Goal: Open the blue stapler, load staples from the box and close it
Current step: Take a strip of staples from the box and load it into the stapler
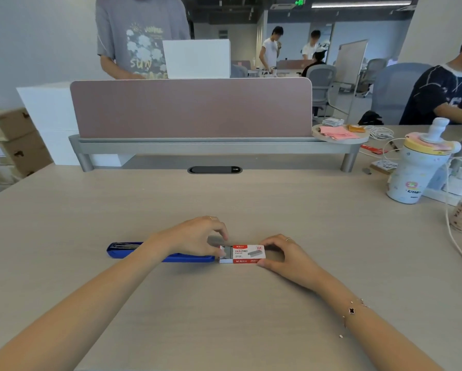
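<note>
The blue stapler (pixel 123 250) lies opened out flat on the desk, its metal staple channel showing at the left end. My left forearm crosses its middle. Just right of it sits the red and white staple box (pixel 247 253), its inner tray slid partly out to the left with grey staples showing. My left hand (pixel 195 235) pinches at the tray's open end with thumb and fingers. My right hand (pixel 282 253) grips the box's right end and holds it on the desk.
A pink divider panel (pixel 191 108) on a grey shelf stands across the back of the desk. A white patterned cup (pixel 414 170), cables and a power strip (pixel 457 186) crowd the right side. Other people stand and sit beyond.
</note>
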